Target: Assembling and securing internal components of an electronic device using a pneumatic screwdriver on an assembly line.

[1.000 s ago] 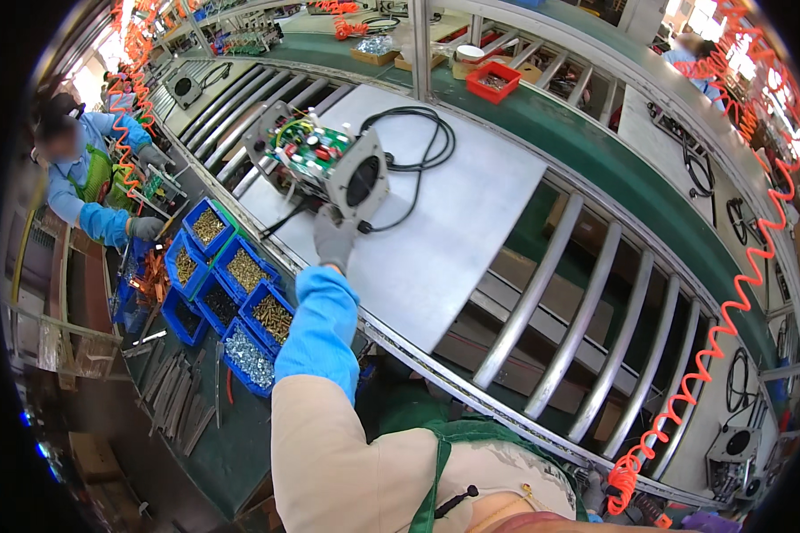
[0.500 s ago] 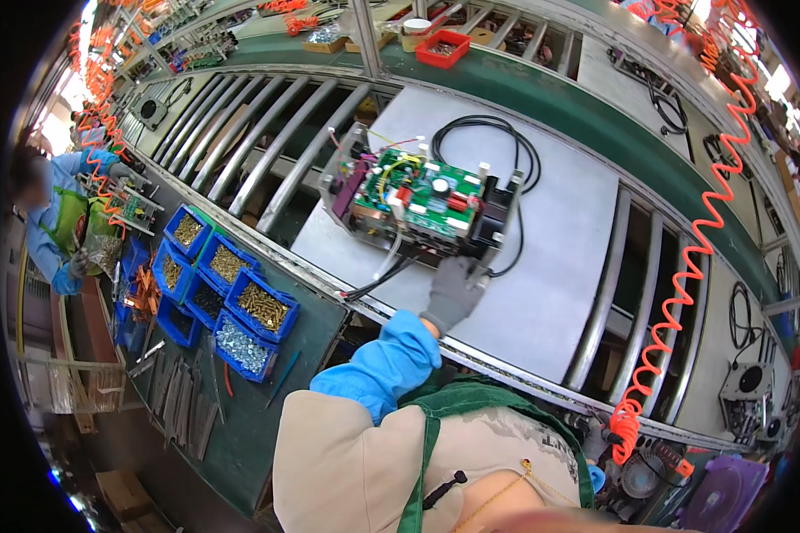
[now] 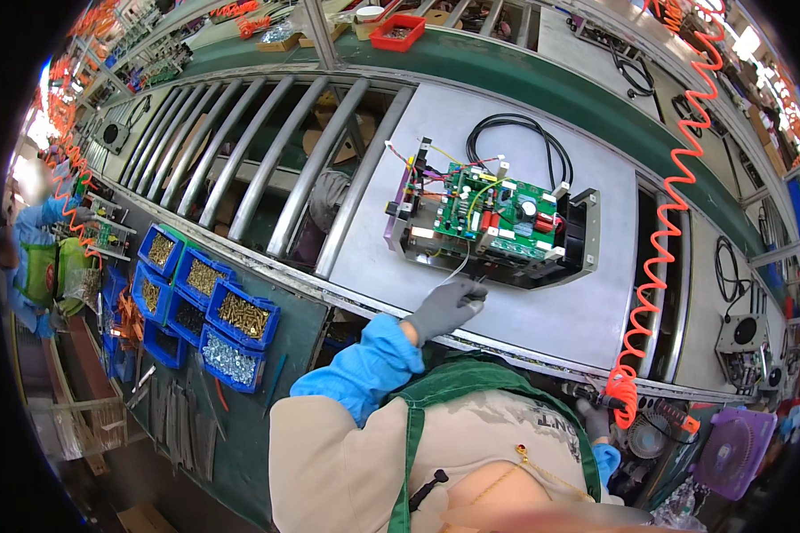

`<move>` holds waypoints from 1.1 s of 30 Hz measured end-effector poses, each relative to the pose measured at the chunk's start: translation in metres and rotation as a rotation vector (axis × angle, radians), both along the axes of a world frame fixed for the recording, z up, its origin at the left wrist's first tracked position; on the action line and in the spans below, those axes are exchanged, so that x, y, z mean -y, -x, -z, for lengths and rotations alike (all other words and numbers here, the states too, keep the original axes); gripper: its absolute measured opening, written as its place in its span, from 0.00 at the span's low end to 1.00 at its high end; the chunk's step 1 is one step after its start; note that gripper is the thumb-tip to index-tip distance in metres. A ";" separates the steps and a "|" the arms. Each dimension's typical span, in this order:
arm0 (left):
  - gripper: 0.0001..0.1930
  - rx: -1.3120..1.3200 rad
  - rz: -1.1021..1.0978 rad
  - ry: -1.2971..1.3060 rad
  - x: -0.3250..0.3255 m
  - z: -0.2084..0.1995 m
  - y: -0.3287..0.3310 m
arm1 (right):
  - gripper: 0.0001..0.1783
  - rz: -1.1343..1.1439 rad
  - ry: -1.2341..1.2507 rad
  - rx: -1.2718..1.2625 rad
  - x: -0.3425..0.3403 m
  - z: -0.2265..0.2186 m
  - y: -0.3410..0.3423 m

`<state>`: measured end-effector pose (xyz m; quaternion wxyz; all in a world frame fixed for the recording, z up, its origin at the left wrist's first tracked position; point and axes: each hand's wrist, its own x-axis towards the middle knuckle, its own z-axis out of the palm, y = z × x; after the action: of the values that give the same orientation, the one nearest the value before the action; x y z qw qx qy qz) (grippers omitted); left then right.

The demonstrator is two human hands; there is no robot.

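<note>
An open electronic unit (image 3: 502, 222), with a green circuit board on top and a black fan-like end, sits on a pale board (image 3: 578, 311) on the roller conveyor. My left hand (image 3: 449, 309), in a grey glove, is at its near side with fingertips pinched. What they hold, if anything, cannot be made out; dark lead ends and a pale wire (image 3: 458, 266) run close by. Low at the right, my gloved right hand (image 3: 593, 419) is closed round a dark screwdriver-like power tool (image 3: 587, 393) beside an orange coiled hose (image 3: 676, 204). My body partly hides that arm.
Blue bins (image 3: 231, 357) of screws and small hardware stand on the green bench at left. A black cable (image 3: 520, 124) loops behind the unit. Bare rollers (image 3: 293, 173) lie left of the board. A purple fan (image 3: 738, 449) stands lower right. A co-worker (image 3: 40, 258) is at far left.
The unit and its board have shifted right, and the unit has turned slightly. My left hand has left the unit's near right corner for its near left side. The black leads no longer stretch out leftward.
</note>
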<state>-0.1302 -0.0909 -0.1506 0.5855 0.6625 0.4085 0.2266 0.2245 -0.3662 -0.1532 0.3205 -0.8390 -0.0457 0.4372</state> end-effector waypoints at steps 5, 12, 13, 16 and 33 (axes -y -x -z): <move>0.17 -0.043 -0.105 -0.021 0.001 0.001 0.029 | 0.25 -1.642 0.570 0.279 -0.032 -0.005 0.001; 0.18 -0.020 -0.063 -0.025 -0.003 -0.012 0.029 | 0.08 -1.564 -0.824 0.852 -0.264 -0.187 0.112; 0.18 -0.031 -0.016 -0.038 -0.004 -0.015 0.029 | 0.09 -1.544 -0.819 0.895 -0.294 -0.203 0.124; 0.19 -0.047 0.078 -0.126 -0.008 -0.023 0.027 | 0.10 -1.451 -0.735 1.240 -0.368 -0.219 0.156; 0.17 0.410 -0.328 -0.185 -0.017 -0.075 0.021 | 0.13 -1.223 -0.473 -0.090 -0.336 -0.179 0.212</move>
<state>-0.1509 -0.0742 -0.0756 0.5484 0.5784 0.3610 0.4841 0.0121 -0.0300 0.0259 0.1917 -0.5498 -0.5958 0.5532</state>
